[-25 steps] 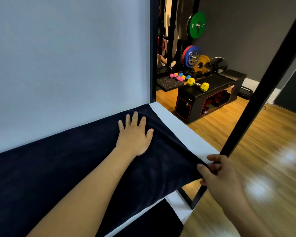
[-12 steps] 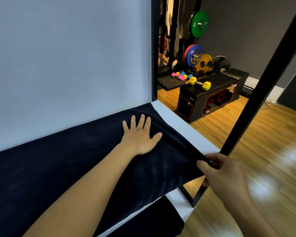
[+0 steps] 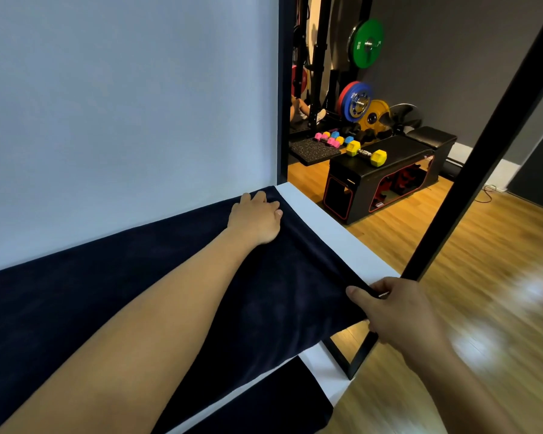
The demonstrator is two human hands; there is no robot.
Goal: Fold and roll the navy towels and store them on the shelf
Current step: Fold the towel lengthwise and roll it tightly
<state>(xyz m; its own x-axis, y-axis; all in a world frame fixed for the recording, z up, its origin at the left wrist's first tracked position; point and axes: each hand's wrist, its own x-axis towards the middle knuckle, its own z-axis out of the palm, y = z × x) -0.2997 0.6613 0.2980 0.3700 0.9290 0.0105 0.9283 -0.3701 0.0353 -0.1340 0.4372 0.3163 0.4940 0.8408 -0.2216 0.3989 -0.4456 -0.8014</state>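
From the head camera, a long, soft navy towel (image 3: 138, 292) lies spread along a flat white shelf board (image 3: 342, 245), its back edge against a plain pale wall (image 3: 123, 104) and its front edge hanging over the board. The left hand (image 3: 254, 219) reaches to the towel's far right corner, and its grip is closed there, fingers curled down into the cloth. The right hand (image 3: 395, 311) is at the near right corner beside a slanting black metal frame post (image 3: 470, 183), its grip pinching the towel's edge between thumb and fingers. A raised ridge of cloth runs between the two hands. Below, a second dark navy cloth (image 3: 264, 405) lies on a lower white shelf (image 3: 326, 371). Beyond, on the wooden floor (image 3: 483, 277), a yellow hexagonal dumbbell (image 3: 365, 153) rests on a black padded bench (image 3: 402, 158).
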